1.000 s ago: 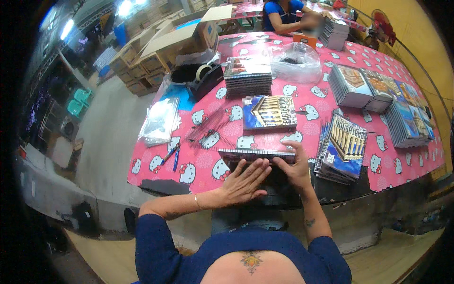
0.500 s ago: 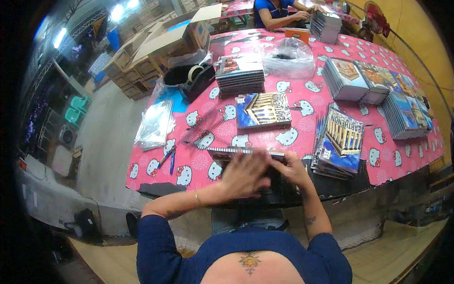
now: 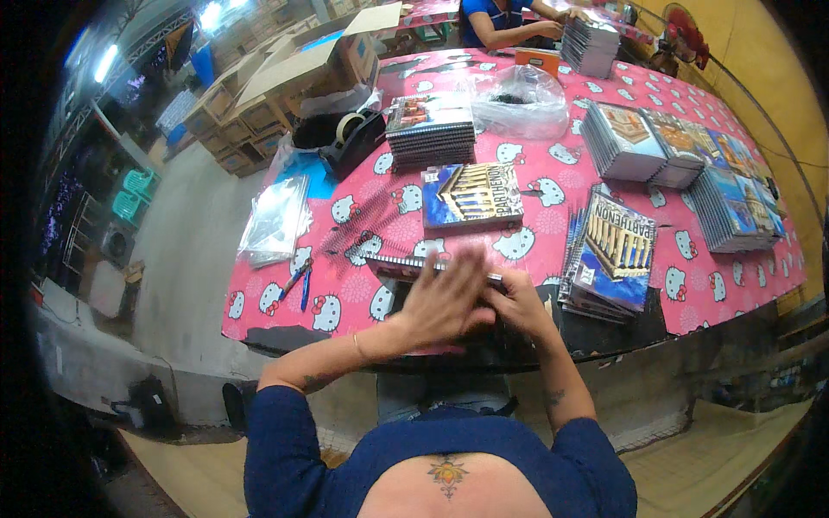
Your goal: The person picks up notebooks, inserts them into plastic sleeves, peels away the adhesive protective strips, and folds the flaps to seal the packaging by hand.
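Closest in, left hand with fingers outstretched and blurred, across the near face of a spiral-bound notebook; cannot tell through the blur whether touching it or just off it. Close beside, right hand pinching the notebook's right end between thumb and fingers. Just ahead of the left palm, notebook seemingly stood on edge, binding uppermost, near the front of the pink tablecloth. Looks stiff and fairly light, with a smooth cover apt to slide under dry fingers; probably most easily damaged along the wire. Best to grasp at either end, thumb and fingers across both covers, sparing the binding. Left of the hands, pens; ahead and to the left, loose black coils; directly ahead, notebooks with a temple cover; to the right, a fanned notebook pile. Farther out, clear plastic sleeves and a tape dispenser on the left, a taller notebook stack ahead, more stacks on the right. Farthest ahead, cardboard boxes leftward and a co-worker across the table.
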